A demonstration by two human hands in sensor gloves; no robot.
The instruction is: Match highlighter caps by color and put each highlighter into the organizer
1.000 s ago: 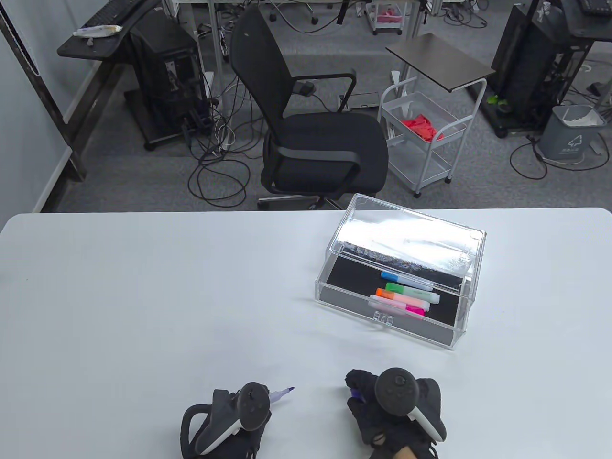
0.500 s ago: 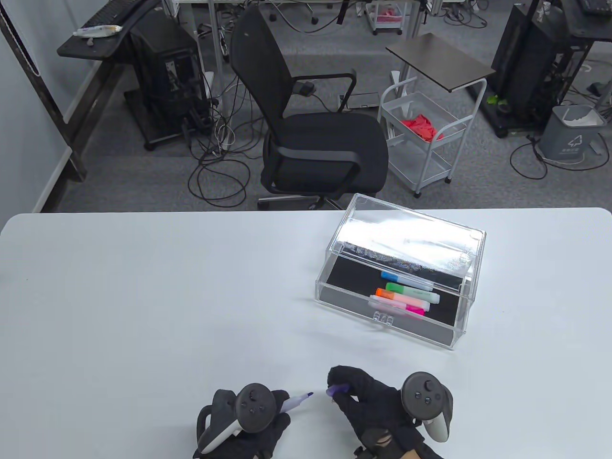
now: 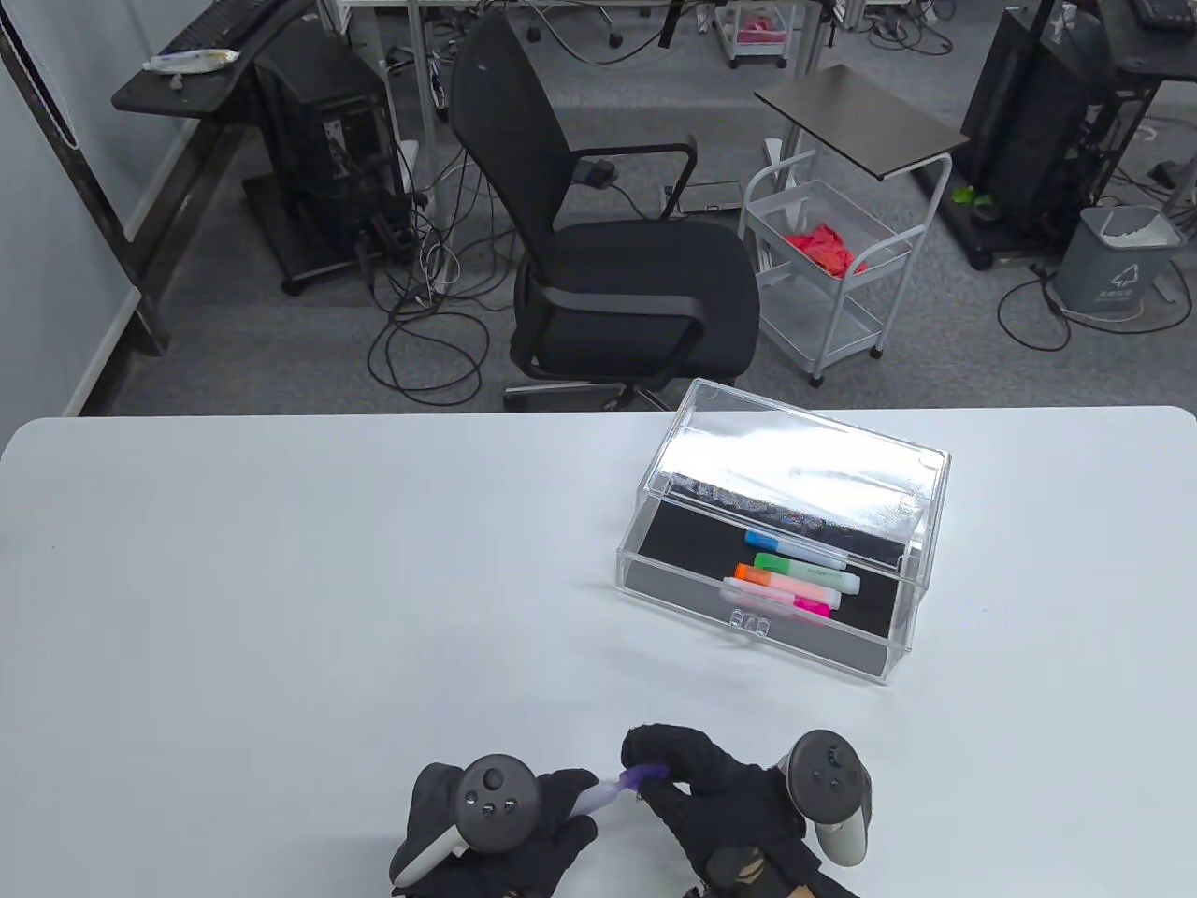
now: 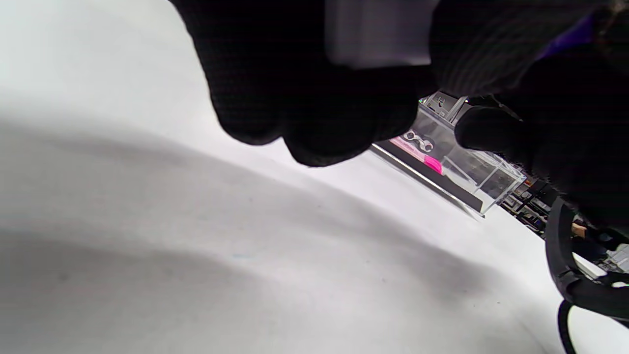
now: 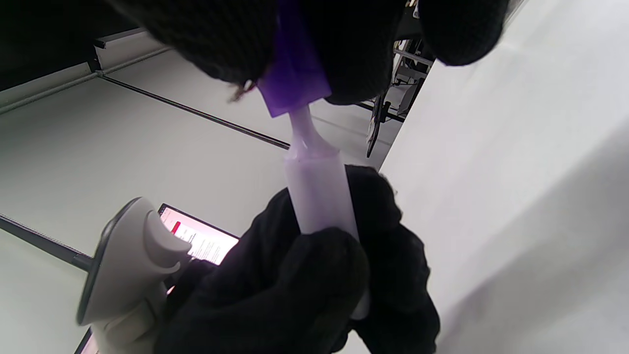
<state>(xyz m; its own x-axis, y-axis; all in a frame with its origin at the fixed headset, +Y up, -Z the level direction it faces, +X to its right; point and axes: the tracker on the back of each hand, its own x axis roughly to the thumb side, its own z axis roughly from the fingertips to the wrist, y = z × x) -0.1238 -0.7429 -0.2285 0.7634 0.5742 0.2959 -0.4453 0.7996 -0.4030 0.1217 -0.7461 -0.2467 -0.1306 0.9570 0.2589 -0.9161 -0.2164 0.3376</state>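
**Purple cap meets its highlighter**

While my hands work at the near edge of the white table (image 3: 281, 580), the room beyond it holds a black office chair (image 3: 608, 271), a white wire cart (image 3: 832, 271) with something red in it, a grey bin (image 3: 1122, 257) and dark desks with cables on the grey carpet.

Ahead and to the right of my fingers sits the clear organizer (image 3: 776, 543), its black-lined drawer holding the blue, green, orange and pink highlighters (image 3: 795, 580) side by side.

My left hand (image 3: 524, 823) is curled round the pale barrel of the purple highlighter (image 3: 598, 797), gripping it with the tip pointing right. My right hand (image 3: 720, 804) pinches the purple cap (image 3: 645, 774) between thumb and fingertips. In the right wrist view the cap sits over the tip, with the narrow neck below it exposed.

Half a second ago the tip and the cap were a short gap apart; a second ago my hands were well apart. Both hands have since closed in toward each other, and the organizer and its contents have not moved.
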